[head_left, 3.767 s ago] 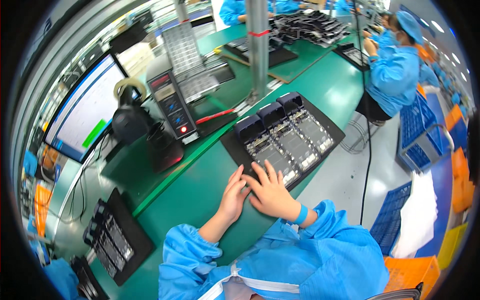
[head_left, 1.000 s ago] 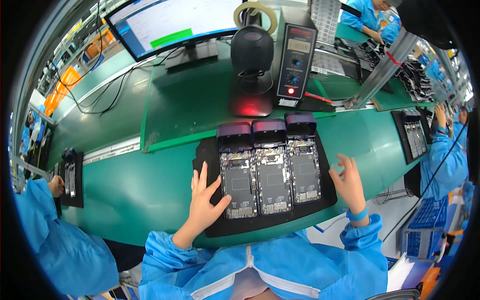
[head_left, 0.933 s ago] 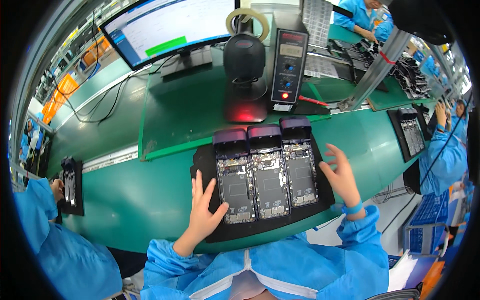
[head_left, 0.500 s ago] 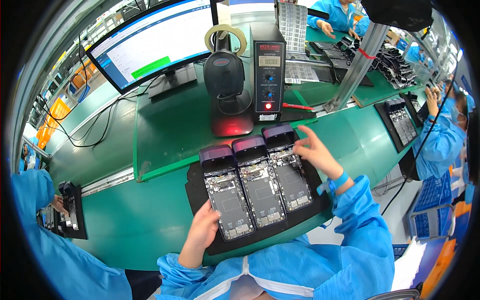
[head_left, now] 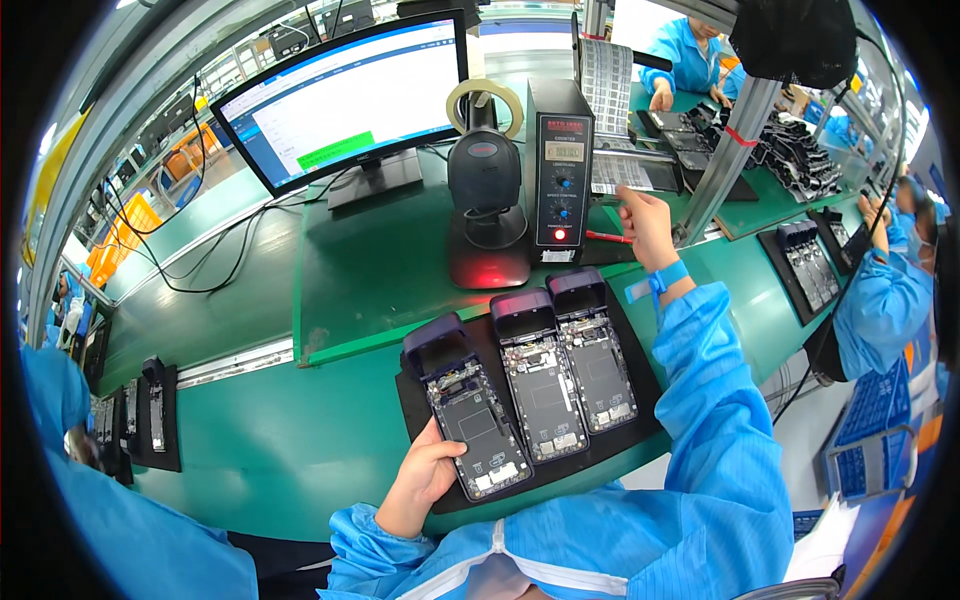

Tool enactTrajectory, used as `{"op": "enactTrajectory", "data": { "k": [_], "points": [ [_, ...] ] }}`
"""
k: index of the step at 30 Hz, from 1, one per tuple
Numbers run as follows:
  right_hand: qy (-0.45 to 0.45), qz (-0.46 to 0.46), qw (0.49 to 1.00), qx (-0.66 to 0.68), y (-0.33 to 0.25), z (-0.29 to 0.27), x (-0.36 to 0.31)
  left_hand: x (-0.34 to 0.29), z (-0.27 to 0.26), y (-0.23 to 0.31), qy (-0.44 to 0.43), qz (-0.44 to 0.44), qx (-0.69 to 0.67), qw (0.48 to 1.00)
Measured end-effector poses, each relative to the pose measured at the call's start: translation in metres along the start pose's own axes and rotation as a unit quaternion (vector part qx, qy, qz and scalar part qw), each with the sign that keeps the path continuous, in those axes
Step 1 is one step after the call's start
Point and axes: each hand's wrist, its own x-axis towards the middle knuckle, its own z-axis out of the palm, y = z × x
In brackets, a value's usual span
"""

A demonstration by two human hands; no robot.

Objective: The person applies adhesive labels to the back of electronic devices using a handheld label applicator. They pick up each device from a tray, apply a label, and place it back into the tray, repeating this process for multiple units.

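Note:
My left hand (head_left: 423, 470) grips the lower left edge of an opened phone (head_left: 478, 425), thumb on its face. This phone is tilted, and its dark purple raised end points away from me. Two more opened phones, the middle one (head_left: 541, 395) and the right one (head_left: 598, 370), lie beside it on a black mat (head_left: 640, 385). Farther off, my right hand (head_left: 650, 228) reaches to the front end of a printed label strip (head_left: 618, 172) on the label dispenser (head_left: 560, 170). Its fingers are drawn together there; whatever they pinch is too small to make out.
A barcode scanner (head_left: 486, 180) on a stand, with a tape roll (head_left: 503, 90) around its top, stands left of the dispenser. Behind are a monitor (head_left: 340, 100) and black cables. A metal post (head_left: 730, 165) rises at right. Co-workers sit on both sides and across.
My right hand has left the right phone and moved up to the label strip. My left hand has taken hold of the left phone, which has turned and shifted out of line.

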Motion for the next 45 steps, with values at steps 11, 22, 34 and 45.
{"op": "enactTrajectory", "data": {
  "k": [11, 22, 34, 45],
  "points": [
    [-0.171, 0.005, 0.985, -0.011, 0.024, 0.088, -0.079, -0.004, 0.022, 0.013, -0.11, 0.077, -0.158, 0.978],
    [-0.081, -0.103, 0.98, 0.152, -0.018, 0.081, -0.084, 0.12, 0.088, 0.076, -0.002, 0.172, -0.099, 0.98],
    [-0.299, -0.167, 0.932, 0.119, -0.055, 0.073, -0.131, 0.087, 0.082, 0.078, 0.033, 0.261, 0.023, 0.964],
    [-0.481, -0.147, 0.862, 0.063, -0.045, 0.097, -0.194, 0.019, 0.037, 0.024, 0.071, 0.342, 0.523, 0.778]
  ]
}}
